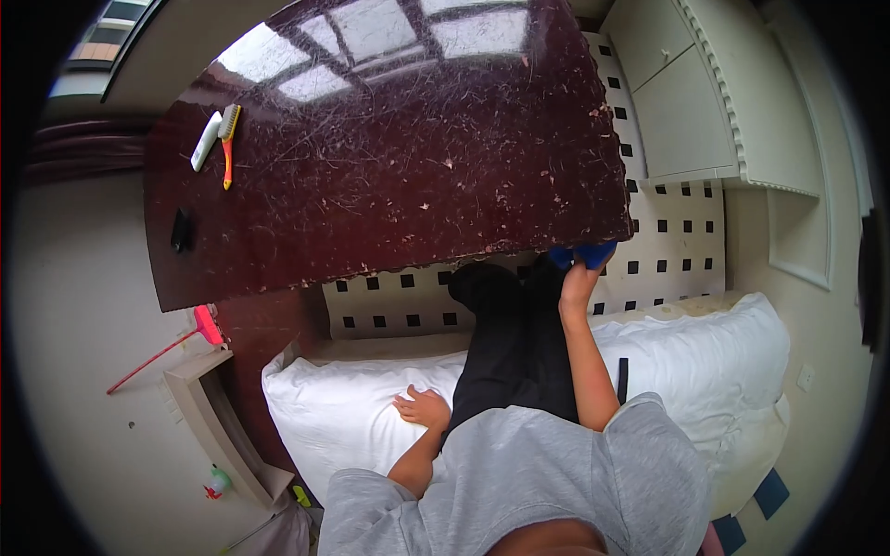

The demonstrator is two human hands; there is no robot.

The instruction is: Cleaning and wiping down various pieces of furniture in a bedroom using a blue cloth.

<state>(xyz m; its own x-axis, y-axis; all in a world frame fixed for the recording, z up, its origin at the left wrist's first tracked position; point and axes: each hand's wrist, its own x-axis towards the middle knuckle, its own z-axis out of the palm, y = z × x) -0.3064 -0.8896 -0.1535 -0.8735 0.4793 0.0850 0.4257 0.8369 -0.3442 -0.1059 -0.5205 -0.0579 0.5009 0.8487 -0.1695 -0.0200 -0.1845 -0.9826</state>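
Note:
My left hand (421,408) rests on the white bedding (348,396), fingers apart and holding nothing. My right hand (583,273) reaches to the right front corner of the scratched dark red table (417,174), its fingers on a blue cloth-like item (594,255) partly under the table edge. How far the fingers close on it is partly hidden. On the left of the tabletop lie a brush (228,142) with a yellow and orange handle, a white tube or bottle (206,142) beside it, and a small black object (181,231) nearer the edge.
A pink broom (207,325) leans at the left wall near a wooden shelf unit (198,365). A pale cabinet (685,111) stands at the back right. Floor with black squares (646,243) shows beyond the table's right edge. A black strip (623,379) lies on the bedding.

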